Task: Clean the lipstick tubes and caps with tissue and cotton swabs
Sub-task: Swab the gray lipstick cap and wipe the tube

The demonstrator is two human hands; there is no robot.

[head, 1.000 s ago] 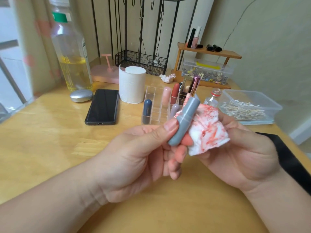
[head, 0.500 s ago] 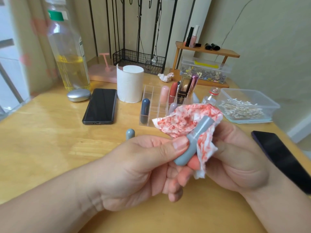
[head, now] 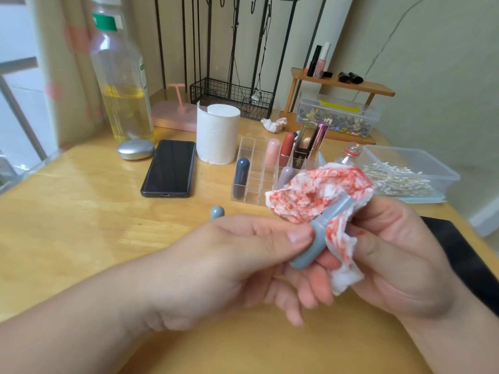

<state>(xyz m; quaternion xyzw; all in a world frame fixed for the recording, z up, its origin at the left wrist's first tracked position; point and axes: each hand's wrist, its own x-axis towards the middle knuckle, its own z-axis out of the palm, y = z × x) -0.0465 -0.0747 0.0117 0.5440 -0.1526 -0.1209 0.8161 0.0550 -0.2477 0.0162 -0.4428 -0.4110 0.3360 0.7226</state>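
Your left hand [head: 243, 265] pinches the grey lipstick tube [head: 318, 238] by its lower half, thumb on top and fingers curled under. The tube leans, and its top end pokes into the tissue [head: 310, 190], which is smeared all over with red. Your right hand [head: 399, 260] holds that tissue with its fingers curled round it and presses it to the tube. Both hands are up off the tabletop [head: 81, 225], just on the near side of the clear rack [head: 253, 168].

One grey cap [head: 216, 212] sits on the wood near the rack's front left corner, partly hidden by your left hand.

The rack holds six lipsticks [head: 286, 151]. The dark blue one [head: 241, 178] is alone at its left side, and the other five crowd its right side.

Left of the rack lies one black phone [head: 170, 168], and one tissue roll [head: 217, 136] stands just behind the rack's left corner. Right of the rack is one clear box of cotton swabs [head: 410, 174]. One crumpled tissue ball [head: 274, 124] lies behind the rack.

Far left of the rack, past the phone, bare wood runs wide to the tabletop's left edge. Far right of the rack, a black flat thing [head: 464, 255] lies by the right edge, close to your right hand.
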